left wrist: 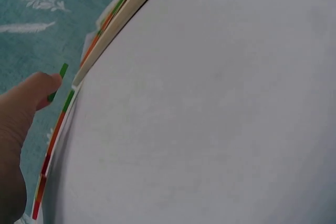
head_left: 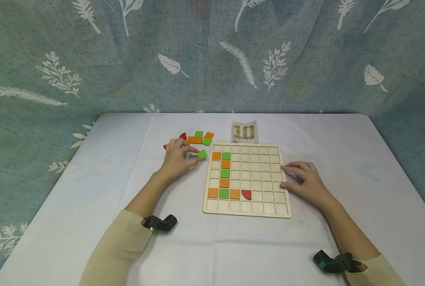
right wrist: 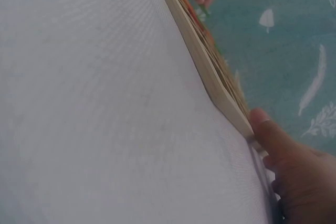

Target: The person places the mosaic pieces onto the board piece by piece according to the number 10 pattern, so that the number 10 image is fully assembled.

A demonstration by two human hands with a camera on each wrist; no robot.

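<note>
My left hand (head_left: 176, 159) pinches a green square tile (head_left: 202, 154) between thumb and fingers, just off the left edge of the wooden grid board (head_left: 247, 214). In the left wrist view the tile (left wrist: 64, 71) stands tilted above the table. Orange and green squares make a column on the board's left part, with more at its top and bottom, and a red quarter-round tile (head_left: 247, 194) sits in the lower row. At the board's right edge rests my right hand (head_left: 307, 183), fingers spread, its thumb (right wrist: 265, 124) on the rim.
Several loose tiles lie beyond my left hand, among them an orange rectangle (head_left: 195, 140), a green square (head_left: 206, 142) and a red piece (head_left: 183, 136). A patterned card (head_left: 245, 132) lies behind the board. A leaf-print cloth (head_left: 205, 59) hangs behind the white-covered table (head_left: 183, 254).
</note>
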